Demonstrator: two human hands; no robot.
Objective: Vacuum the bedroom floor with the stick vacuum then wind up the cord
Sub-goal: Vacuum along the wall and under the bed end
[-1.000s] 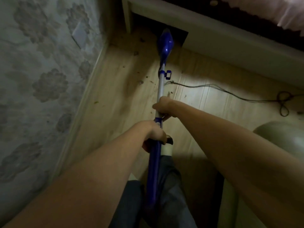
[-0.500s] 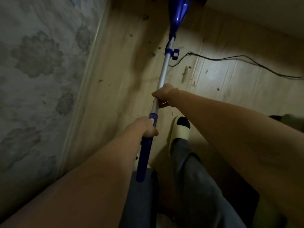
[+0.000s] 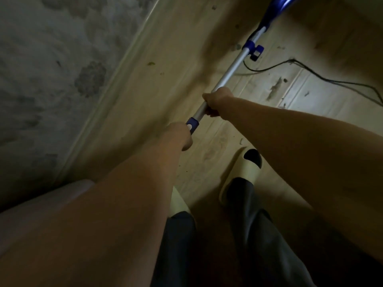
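The stick vacuum [image 3: 234, 67] has a silver tube and blue fittings, and slants from the middle of the view up to the top right. Its blue body runs out of frame at the top edge, so the head is hidden. My right hand [image 3: 217, 101] grips the silver tube. My left hand [image 3: 179, 135] grips the blue handle just below it. The black cord [image 3: 323, 78] trails from the tube's blue clip across the wooden floor [image 3: 207, 27] to the right edge.
A patterned wall [image 3: 62, 69] with a pale skirting board [image 3: 116, 83] runs along the left. My feet in pale slippers [image 3: 242, 172] stand on the floor under my arms. Dirt specks and scuffs [image 3: 273, 88] dot the boards.
The view has tilted further down and turned, so the bed frame has left the frame. The vacuum now slants to the upper right. Both hands keep their grip.
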